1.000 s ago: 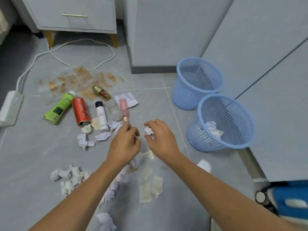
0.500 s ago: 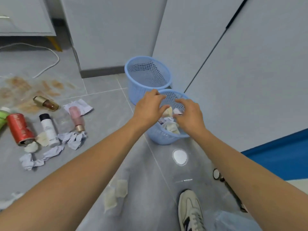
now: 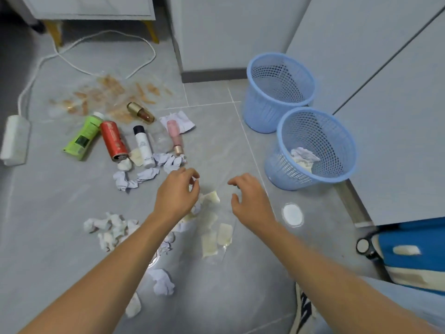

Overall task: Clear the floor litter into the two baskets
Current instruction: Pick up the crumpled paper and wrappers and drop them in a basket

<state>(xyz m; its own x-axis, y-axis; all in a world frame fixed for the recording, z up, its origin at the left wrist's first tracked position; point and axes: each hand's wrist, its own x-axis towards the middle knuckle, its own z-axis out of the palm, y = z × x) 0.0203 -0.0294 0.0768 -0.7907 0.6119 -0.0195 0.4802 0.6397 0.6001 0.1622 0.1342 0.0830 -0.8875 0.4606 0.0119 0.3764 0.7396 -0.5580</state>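
Two blue mesh baskets stand at the right. The near basket [image 3: 342, 175] holds crumpled paper [image 3: 304, 156]; the far basket [image 3: 258, 109] looks empty. My left hand [image 3: 177, 196] and my right hand [image 3: 250, 201] hover over the floor with curled, parted fingers, holding nothing. Between and below them lie clear wrappers with cream pads [image 3: 216, 233]. Crumpled paper wads [image 3: 109, 229] lie to the left. A further wad [image 3: 162, 282] lies nearer me. Beyond lie a green tube [image 3: 83, 137], a red can [image 3: 113, 141], a white bottle [image 3: 143, 147], a pink bottle [image 3: 175, 136] and a gold bottle [image 3: 140, 112].
A white power strip [image 3: 15, 141] and its cable [image 3: 72, 66] lie at the left. A brown spill [image 3: 108, 92] stains the floor near a cabinet on gold legs. A white round lid [image 3: 292, 214] sits right of my right hand. A blue bag [image 3: 409, 251] and my shoe [image 3: 304, 312] are at the lower right.
Both hands left the near basket, where they dropped paper, and came back left over the wrappers on the floor. The view swung back to the litter.
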